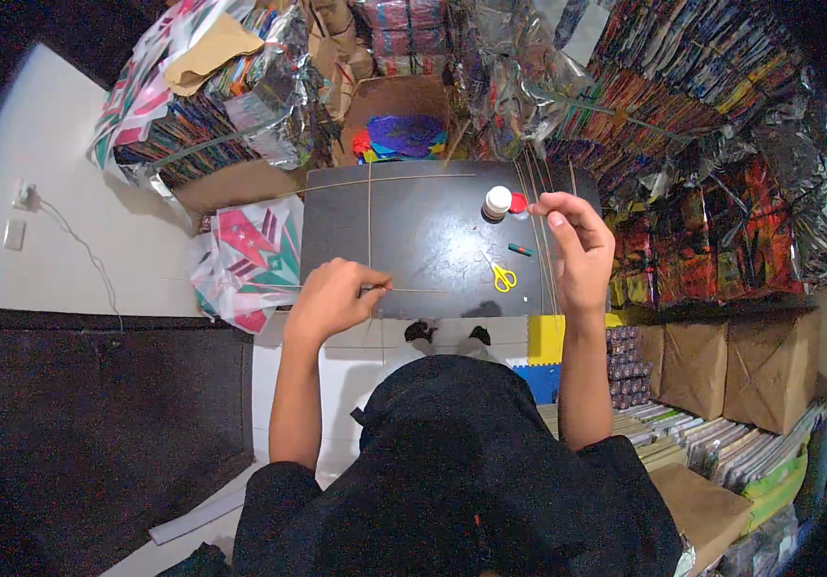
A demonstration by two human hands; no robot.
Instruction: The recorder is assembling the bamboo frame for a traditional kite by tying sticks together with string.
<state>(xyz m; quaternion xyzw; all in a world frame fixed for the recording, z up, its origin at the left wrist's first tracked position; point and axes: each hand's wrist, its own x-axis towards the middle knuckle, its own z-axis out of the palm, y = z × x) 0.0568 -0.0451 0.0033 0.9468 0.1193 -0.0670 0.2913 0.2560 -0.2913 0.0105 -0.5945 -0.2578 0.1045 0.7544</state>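
My left hand [334, 300] is closed in a pinch over the near left part of the dark table [336, 231]. Its fingers hold a thin stick [423, 290] where it meets an upright-running stick [369, 216]. My right hand [582, 248] is raised over the table's right side, thumb and fingers pinched together; what is between them, if anything, is too small to make out. Beside it stand a white-capped bottle [497, 202] and a red round lid or tub [518, 203]. Yellow-handled scissors [504, 278] and a small dark green tube-like item [520, 249] lie nearer me.
More thin sticks lie along the table's right edge and across its far side [423, 178]. A printed pink, green and white sheet [257, 252] hangs at the left. Beyond stands a cardboard box [399, 96] with coloured pieces. Wrapped stacks [692, 231] and brown packages [769, 370] crowd the right.
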